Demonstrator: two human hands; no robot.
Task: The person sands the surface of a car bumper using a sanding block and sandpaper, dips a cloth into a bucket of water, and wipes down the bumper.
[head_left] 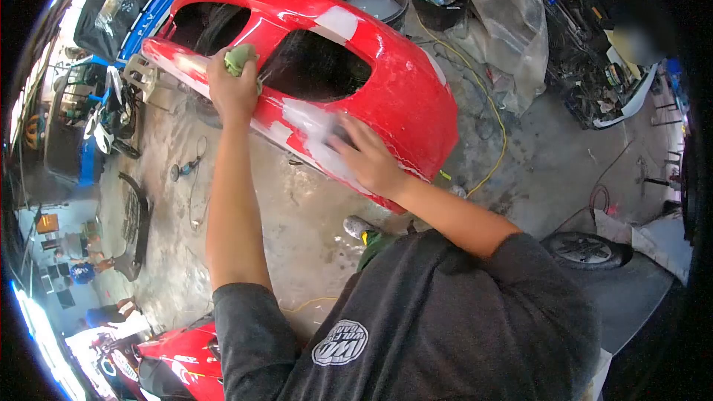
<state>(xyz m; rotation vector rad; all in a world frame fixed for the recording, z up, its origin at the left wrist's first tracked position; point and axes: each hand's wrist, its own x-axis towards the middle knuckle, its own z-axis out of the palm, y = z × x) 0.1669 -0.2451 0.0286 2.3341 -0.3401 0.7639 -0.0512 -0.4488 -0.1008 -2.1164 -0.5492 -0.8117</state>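
Observation:
A red bumper (pixel 420 115) with two large openings and pale filler patches lies across the upper middle. My left hand (pixel 235 93) is closed on a crumpled green cloth (pixel 240 60), beside the bumper's lower left rim. Over the whitish patch (pixel 304 117) on the near face lies my right hand (pixel 368 156), its fingers bent round a small dark thing, blurred and mostly hidden under them.
Behind the bumper stand a bucket of cloudy water (pixel 375 6) and a black bin (pixel 440 1). A yellow hose (pixel 499 152) runs over the floor on the right, near plastic sheeting (pixel 512 37). A wheel (pixel 587 251) lies lower right; a red motorcycle (pixel 182 353) is lower left.

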